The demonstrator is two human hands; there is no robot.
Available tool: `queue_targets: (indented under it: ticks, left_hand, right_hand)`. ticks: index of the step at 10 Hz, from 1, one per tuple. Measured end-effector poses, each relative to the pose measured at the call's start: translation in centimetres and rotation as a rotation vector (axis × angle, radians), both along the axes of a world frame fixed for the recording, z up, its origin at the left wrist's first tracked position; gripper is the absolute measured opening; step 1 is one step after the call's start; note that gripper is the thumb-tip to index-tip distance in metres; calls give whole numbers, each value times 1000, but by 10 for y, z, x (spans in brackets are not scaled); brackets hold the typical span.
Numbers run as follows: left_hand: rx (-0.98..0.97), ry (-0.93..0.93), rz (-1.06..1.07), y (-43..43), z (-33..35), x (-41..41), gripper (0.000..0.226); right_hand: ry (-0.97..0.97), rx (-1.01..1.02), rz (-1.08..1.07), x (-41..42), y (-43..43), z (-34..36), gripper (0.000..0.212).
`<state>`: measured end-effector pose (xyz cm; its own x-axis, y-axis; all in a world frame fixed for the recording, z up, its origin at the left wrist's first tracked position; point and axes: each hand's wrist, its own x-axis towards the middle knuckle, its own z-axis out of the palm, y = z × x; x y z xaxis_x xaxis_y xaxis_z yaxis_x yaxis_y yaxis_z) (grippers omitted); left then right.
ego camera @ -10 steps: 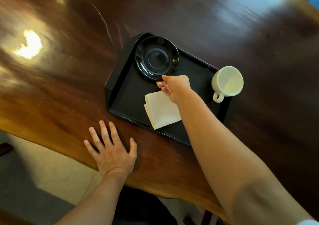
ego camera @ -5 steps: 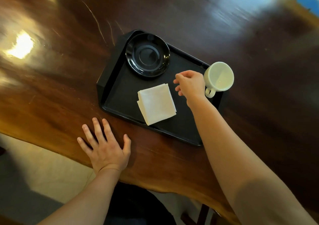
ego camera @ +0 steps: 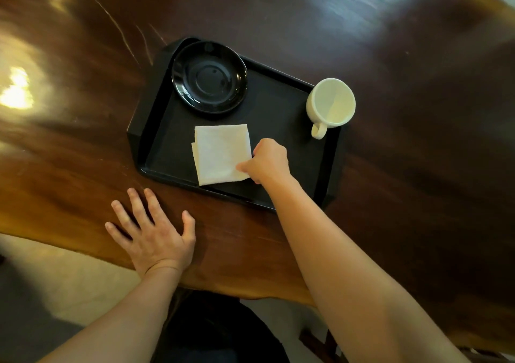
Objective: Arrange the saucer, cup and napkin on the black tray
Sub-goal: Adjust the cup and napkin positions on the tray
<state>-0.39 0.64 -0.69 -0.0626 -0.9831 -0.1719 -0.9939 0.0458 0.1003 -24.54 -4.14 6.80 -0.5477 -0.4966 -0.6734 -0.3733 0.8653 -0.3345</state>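
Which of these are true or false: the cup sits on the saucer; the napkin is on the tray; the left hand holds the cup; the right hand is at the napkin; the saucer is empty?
1. The cup sits on the saucer. False: it stands apart, at the tray's far right corner.
2. The napkin is on the tray. True.
3. The left hand holds the cup. False: it lies flat on the table.
4. The right hand is at the napkin. True: it pinches the right edge.
5. The saucer is empty. True.
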Motion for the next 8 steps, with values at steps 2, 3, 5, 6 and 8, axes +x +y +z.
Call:
queue_targets:
  ticks: [2,3,5,6,8]
  left_hand:
    - [-4,4,-2,1,1,-1,90]
    - [-13,7,-2,1,0,0,89]
    - [-35,23,-8,2,-1,0,88]
    - [-34,19,-10,2,-1,0,88]
    - [-32,21,-10,2,-1,1,88]
  right_hand:
    - [-129,-22,-78,-1,1,-6,14]
    - [-110,-49,-147,-17,7,-1,8]
    - [-4,-146,-340,-55,34,4,8]
    - [13,-216,-462,-61,44,2,9]
    - [103,-313,-370,-54,55,-8,26]
